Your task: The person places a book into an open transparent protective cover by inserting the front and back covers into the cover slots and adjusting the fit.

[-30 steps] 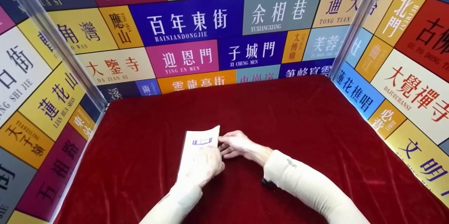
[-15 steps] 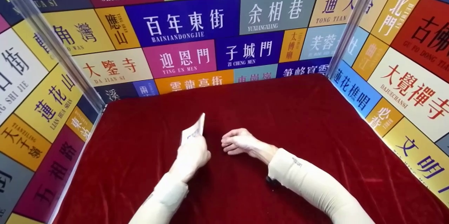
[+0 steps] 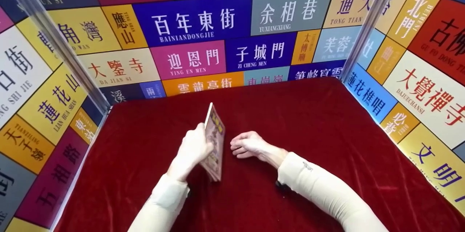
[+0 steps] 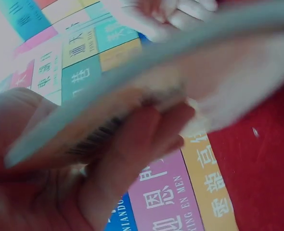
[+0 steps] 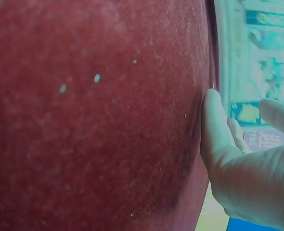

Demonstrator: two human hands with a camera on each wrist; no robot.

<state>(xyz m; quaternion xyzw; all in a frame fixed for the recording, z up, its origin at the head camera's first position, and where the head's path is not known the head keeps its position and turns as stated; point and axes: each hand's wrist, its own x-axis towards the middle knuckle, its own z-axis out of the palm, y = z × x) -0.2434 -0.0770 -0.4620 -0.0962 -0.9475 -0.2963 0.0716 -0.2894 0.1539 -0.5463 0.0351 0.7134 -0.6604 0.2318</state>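
My left hand (image 3: 192, 146) grips a thin book (image 3: 217, 135) by its left edge, thumb over the near face. The book stands steeply tilted above the cloth, an illustrated pinkish cover with yellow lettering turned to the right. In the left wrist view the book (image 4: 224, 72) is blurred and seen edge-on, its barcode (image 4: 96, 137) beside the curled fingers. Just right of the book, my right hand (image 3: 252, 145) holds nothing, its fingers loosely bent. From the right wrist, this hand (image 5: 248, 178) shows thumb and fingers apart, with the colourful cover (image 5: 272, 57) beyond them.
Dark red velvet cloth (image 3: 290, 112) covers the table. Panels printed with coloured place-name signs (image 3: 192, 21) rise at the back and both sides, with clear corner posts (image 3: 370, 24). A small black object (image 3: 279, 184) shows under the right sleeve.
The book has turned from a pale side with blue print facing up to its illustrated cover facing right. My left hand moved left and up with it; my right hand came off its edge.
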